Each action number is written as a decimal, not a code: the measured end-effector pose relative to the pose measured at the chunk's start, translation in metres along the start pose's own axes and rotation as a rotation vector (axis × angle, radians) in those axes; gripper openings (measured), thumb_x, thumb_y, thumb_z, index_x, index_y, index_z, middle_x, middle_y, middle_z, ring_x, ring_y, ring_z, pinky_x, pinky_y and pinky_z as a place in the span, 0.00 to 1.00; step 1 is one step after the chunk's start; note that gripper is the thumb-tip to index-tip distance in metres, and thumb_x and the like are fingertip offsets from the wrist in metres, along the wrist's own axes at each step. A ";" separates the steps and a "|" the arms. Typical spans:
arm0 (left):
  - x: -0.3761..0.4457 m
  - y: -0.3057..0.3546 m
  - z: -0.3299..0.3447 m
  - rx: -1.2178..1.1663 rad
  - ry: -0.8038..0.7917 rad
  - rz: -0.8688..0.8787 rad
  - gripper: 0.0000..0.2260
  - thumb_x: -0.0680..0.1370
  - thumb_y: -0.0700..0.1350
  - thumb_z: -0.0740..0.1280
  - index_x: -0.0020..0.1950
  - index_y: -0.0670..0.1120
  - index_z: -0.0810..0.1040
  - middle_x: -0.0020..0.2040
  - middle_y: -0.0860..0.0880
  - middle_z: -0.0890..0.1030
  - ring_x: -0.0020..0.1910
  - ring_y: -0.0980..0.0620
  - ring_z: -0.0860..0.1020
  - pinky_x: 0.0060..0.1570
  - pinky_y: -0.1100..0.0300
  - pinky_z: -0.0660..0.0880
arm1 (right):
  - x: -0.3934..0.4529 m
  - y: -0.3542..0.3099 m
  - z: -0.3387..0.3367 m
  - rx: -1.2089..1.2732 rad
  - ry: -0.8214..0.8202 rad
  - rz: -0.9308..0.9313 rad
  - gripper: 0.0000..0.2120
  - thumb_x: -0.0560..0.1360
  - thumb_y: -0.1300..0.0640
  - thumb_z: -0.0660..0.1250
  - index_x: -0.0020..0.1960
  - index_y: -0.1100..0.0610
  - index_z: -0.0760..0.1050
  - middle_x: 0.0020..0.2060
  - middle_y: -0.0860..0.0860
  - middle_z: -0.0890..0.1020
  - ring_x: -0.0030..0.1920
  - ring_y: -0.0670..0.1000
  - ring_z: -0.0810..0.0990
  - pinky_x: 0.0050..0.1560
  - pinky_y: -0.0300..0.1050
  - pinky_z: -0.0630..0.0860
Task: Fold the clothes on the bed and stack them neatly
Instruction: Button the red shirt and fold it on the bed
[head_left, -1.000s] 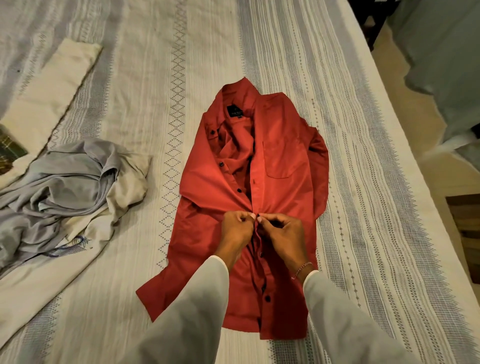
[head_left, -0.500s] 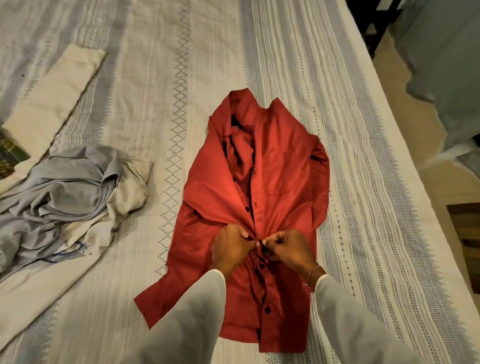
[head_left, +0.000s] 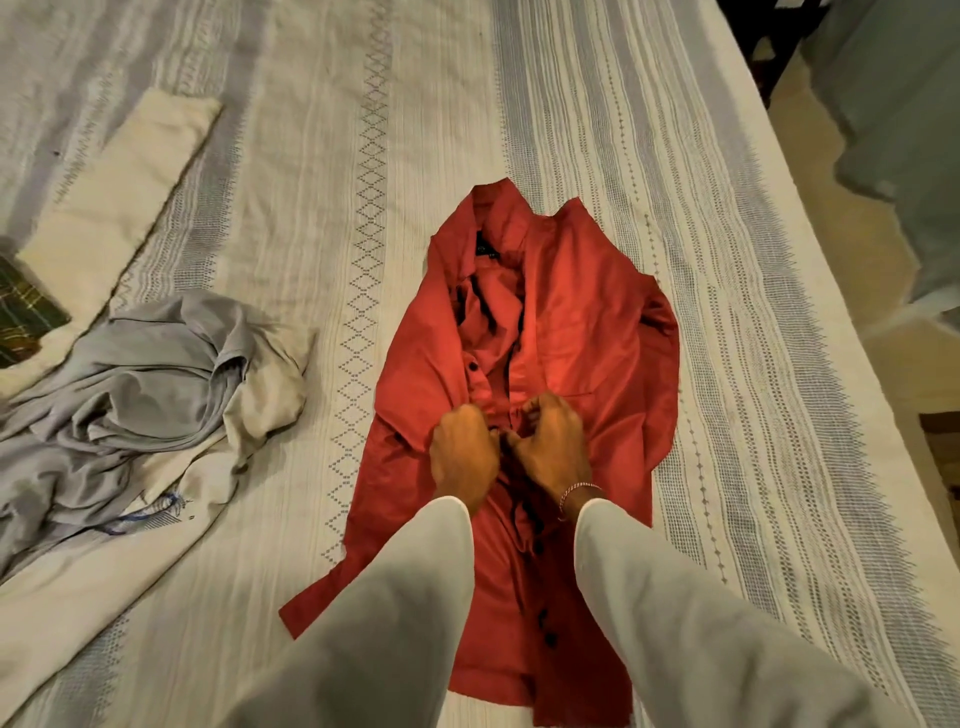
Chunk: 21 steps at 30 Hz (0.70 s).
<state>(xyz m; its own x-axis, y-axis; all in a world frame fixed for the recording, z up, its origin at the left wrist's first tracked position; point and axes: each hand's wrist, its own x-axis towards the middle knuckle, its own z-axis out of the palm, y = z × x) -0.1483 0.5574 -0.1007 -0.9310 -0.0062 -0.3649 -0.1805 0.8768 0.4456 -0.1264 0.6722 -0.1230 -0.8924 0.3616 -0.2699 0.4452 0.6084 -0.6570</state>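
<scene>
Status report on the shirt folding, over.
Left hand and right hand both pinch the red shirt at its button placket. Shirt flat on the bed, unfolded. Grey clothes lie apart, left.

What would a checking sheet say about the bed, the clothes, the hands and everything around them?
Surface: bed covered by a cream bedspread with grey woven stripes.
Job's things: red button-up shirt lies face up, collar away from the person, upper front open; crumpled grey garment lies to its left on a cream cloth.
Clutter: folded cream cloth at far left; dark plaid fabric at the left edge.
Hands: left hand and right hand pinch the shirt's front edges together at mid-chest; a thin bracelet circles the right wrist.
Cables: nothing seen.
Surroundings: tan floor right of the bed.
</scene>
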 end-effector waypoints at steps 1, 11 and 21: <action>0.000 0.000 0.001 0.002 0.000 -0.013 0.09 0.77 0.45 0.71 0.51 0.40 0.81 0.52 0.37 0.82 0.54 0.35 0.80 0.50 0.45 0.78 | 0.001 0.000 0.001 -0.005 0.001 0.033 0.18 0.64 0.54 0.81 0.49 0.58 0.78 0.46 0.55 0.81 0.47 0.57 0.80 0.51 0.52 0.78; 0.014 -0.005 0.009 -0.516 -0.039 -0.117 0.09 0.73 0.41 0.76 0.33 0.49 0.84 0.30 0.48 0.84 0.31 0.51 0.82 0.41 0.50 0.82 | 0.003 0.007 -0.016 0.149 0.024 0.024 0.02 0.72 0.57 0.75 0.42 0.55 0.86 0.37 0.48 0.87 0.39 0.43 0.84 0.43 0.36 0.75; 0.016 0.023 0.007 -0.586 -0.027 -0.096 0.09 0.77 0.41 0.72 0.37 0.49 0.84 0.34 0.47 0.85 0.34 0.48 0.84 0.43 0.47 0.83 | -0.014 0.004 -0.028 0.333 0.211 -0.195 0.04 0.74 0.61 0.75 0.47 0.54 0.84 0.40 0.44 0.85 0.41 0.41 0.83 0.44 0.35 0.78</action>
<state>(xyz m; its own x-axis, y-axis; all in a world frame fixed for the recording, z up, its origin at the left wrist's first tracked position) -0.1651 0.5812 -0.1024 -0.8947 -0.0531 -0.4435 -0.4159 0.4613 0.7837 -0.1104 0.6896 -0.1021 -0.9077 0.4196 0.0088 0.1906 0.4309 -0.8821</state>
